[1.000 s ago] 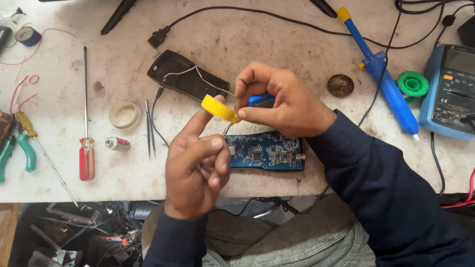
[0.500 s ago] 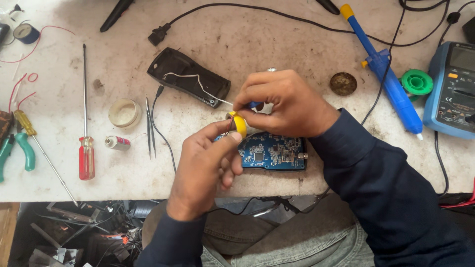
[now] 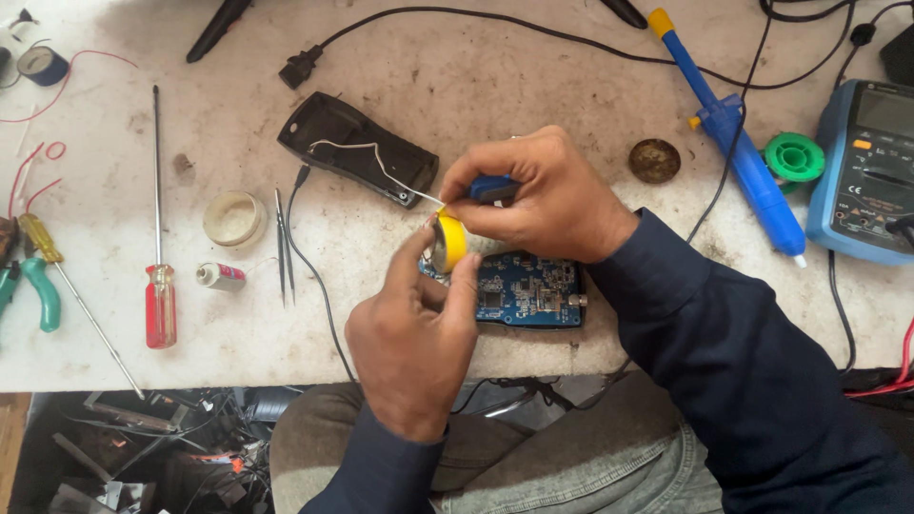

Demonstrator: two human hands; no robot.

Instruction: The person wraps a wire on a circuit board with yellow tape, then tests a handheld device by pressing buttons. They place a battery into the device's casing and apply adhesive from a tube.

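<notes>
Now: red screwdriver (image 3: 160, 305) far left of blue circuit board (image 3: 524, 290). Left hand (image 3: 414, 343) pinches yellow tape roll (image 3: 450, 240) just above board's left end. Right hand (image 3: 538, 195) closed on blue-handled tool (image 3: 493, 187), above board. Risk: roll slipping, dropping onto board. Board near counter (image 3: 533, 86) front edge; free room upper middle.

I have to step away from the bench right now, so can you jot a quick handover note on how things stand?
Left hand: fingers pinch a yellow tape roll.
Right hand: grips a blue-handled tool at the roll, by a white wire running from the black casing.
Blue circuit board lies bare under both hands, at the table edge.
Done: casing open, board out. Left: nothing taped yet.
</notes>
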